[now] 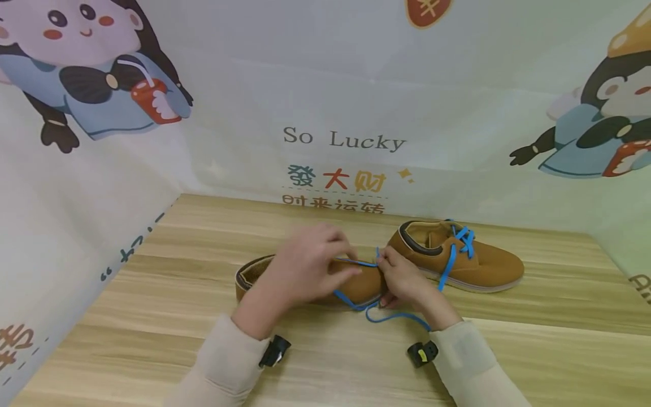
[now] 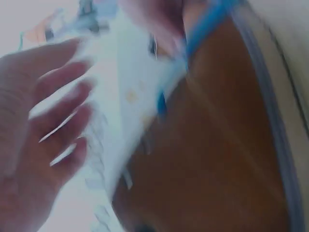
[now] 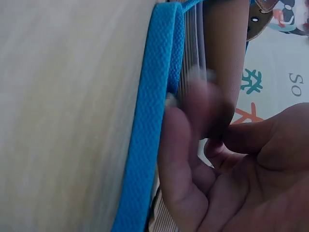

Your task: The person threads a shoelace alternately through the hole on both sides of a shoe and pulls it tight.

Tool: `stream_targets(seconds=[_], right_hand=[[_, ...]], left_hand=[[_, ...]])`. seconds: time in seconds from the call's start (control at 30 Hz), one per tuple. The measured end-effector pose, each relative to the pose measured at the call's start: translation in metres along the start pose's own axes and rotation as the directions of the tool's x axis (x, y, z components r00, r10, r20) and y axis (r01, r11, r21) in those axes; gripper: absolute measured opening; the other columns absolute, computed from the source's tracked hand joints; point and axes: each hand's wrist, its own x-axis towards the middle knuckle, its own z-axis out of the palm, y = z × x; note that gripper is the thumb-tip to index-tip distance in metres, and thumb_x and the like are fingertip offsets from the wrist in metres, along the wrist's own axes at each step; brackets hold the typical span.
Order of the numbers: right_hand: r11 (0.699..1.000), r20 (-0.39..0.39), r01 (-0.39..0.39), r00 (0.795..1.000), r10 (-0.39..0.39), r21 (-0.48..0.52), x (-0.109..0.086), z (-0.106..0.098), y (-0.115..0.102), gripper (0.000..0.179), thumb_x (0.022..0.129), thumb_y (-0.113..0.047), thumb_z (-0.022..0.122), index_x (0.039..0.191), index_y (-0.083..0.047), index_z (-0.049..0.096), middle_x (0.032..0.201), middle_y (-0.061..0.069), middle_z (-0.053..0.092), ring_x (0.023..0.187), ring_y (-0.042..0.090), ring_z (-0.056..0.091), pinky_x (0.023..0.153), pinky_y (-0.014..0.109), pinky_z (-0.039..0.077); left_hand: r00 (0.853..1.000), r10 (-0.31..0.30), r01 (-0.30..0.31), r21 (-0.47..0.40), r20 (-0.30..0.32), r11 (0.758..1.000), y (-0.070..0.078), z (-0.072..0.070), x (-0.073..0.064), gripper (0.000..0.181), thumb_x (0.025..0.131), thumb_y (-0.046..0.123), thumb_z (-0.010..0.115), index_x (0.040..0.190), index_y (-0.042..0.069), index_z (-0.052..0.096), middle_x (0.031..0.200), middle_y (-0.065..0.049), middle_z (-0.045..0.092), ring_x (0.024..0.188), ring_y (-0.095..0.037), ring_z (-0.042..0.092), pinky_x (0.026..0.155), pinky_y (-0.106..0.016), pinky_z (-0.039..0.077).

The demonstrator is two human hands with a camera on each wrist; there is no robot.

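In the head view a brown shoe [image 1: 363,281] with blue laces lies with its toe to the right. My left hand [image 1: 310,265] hovers over its middle, thumb and fingers spread apart. The left wrist view shows those fingers [image 2: 63,96] blurred, with nothing between them. My right hand [image 1: 407,280] grips the shoe's toe, its fingers curled round the front end. One blue lace [image 1: 361,262] stretches from the eyelets to the right fingertips, its tip sticking up there. Another lace [image 3: 145,125] loops along the sole side and trails below the right hand.
A matching laced brown shoe [image 1: 488,263] stands behind and right of the right hand, very near it. The wood-patterned tabletop [image 1: 335,362] spreads around both shoes. A printed cloth backdrop [image 1: 335,85] rises at the back and sides.
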Motion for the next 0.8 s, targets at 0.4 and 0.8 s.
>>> stream_targets(seconds=[0.4, 0.8], right_hand=[[0.988, -0.04, 0.038, 0.998, -0.045, -0.153, 0.002, -0.002, -0.002, 0.027, 0.111, -0.026, 0.035, 0.116, -0.008, 0.053, 0.074, 0.009, 0.054, 0.044, 0.015, 0.052, 0.047, 0.025, 0.05], [0.986, -0.028, 0.057, 0.998, -0.063, -0.157, 0.002, -0.005, 0.0, 0.026, 0.112, -0.026, 0.034, 0.116, -0.008, 0.052, 0.077, 0.009, 0.054, 0.046, 0.016, 0.055, 0.051, 0.029, 0.053]], left_hand=[[0.974, 0.141, -0.191, 0.312, 0.177, 0.93, 0.032, 0.05, -0.01, 0.022, 0.086, 0.016, 0.073, 0.066, 0.027, 0.071, 0.084, 0.006, 0.063, 0.078, -0.013, 0.059, 0.067, -0.026, 0.045], [0.905, 0.04, 0.022, -0.14, 0.424, 0.99, 0.017, 0.017, -0.004, 0.016, 0.081, 0.033, 0.085, 0.071, 0.026, 0.075, 0.091, 0.011, 0.064, 0.089, -0.009, 0.061, 0.084, -0.028, 0.052]])
